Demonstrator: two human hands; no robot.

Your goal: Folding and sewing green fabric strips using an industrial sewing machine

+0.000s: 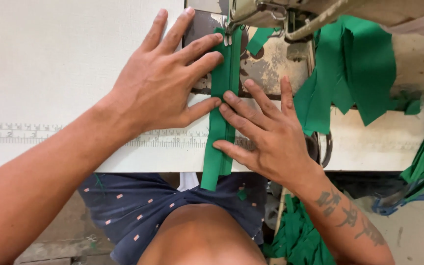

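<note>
A narrow green zipper strip (220, 142) lies lengthwise on the white sewing table (50, 64), its far end under the presser foot (229, 30) of a sewing machine and its near end hanging over the table's front edge. My left hand (168, 78) lies flat, fingers spread, pressing the strip's left side. My right hand (266, 132) presses the strip's right side with its fingertips, thumb lower down on the strip.
The sewing machine head (280, 12) sits at the top. Green fabric (354, 68) is draped right of the needle, more green cloth (300, 235) lies below the table and at the right edge. A printed ruler (25, 133) runs along the table front.
</note>
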